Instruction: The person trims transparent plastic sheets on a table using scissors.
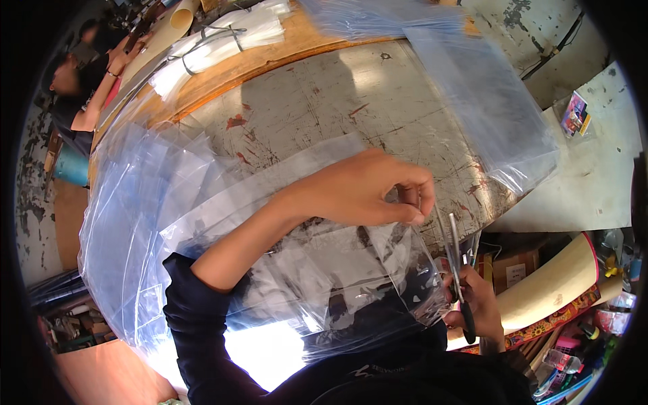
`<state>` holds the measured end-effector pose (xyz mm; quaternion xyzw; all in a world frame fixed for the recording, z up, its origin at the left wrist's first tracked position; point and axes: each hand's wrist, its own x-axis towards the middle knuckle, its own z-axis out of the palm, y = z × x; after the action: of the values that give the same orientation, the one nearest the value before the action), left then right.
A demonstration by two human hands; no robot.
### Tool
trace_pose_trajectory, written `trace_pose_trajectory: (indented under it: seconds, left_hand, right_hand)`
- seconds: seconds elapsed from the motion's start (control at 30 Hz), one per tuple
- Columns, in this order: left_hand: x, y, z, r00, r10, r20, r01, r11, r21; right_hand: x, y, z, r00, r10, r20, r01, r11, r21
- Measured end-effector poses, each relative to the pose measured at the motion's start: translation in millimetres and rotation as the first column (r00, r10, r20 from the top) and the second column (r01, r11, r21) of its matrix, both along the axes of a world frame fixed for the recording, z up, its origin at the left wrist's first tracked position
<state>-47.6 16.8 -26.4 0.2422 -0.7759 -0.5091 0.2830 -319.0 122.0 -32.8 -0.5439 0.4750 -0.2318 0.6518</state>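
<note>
My left hand (368, 189) reaches across and pinches the top edge of a clear plastic bag (351, 270) that lies over my lap and the near edge of a worn metal-topped table (324, 101). My right hand (480, 300) sits lower right and grips a pair of scissors (455, 253) by the dark handles. The blades point up toward the pinched edge of the bag, close to my left fingers.
A heap of clear plastic bags (142, 202) covers the table's left side, and another stack (486, 94) lies at its right. Bundled white strips (216, 40) rest at the far wooden edge. A seated person (81, 81) is at upper left. Rolls and clutter (560, 297) fill the lower right.
</note>
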Motion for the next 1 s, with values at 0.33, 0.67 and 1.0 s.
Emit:
trace_pose_trajectory:
  seconds: [0.33,0.67,1.0]
  left_hand:
    - [3,3,3,0.995,0.081,0.065,-0.081,0.997,-0.009]
    - [4,2,4,0.987,0.087,0.132,-0.087,0.996,-0.008]
    - [4,0,-4,0.995,0.072,0.066,-0.074,0.997,0.017]
  right_hand:
    - [-20,-3,-3,0.975,0.15,-0.163,-0.158,0.987,-0.037]
    - [-21,2,-8,0.911,0.106,-0.399,-0.203,0.956,-0.21]
    - [-19,5,-13,0.98,0.116,-0.162,-0.121,0.992,-0.022]
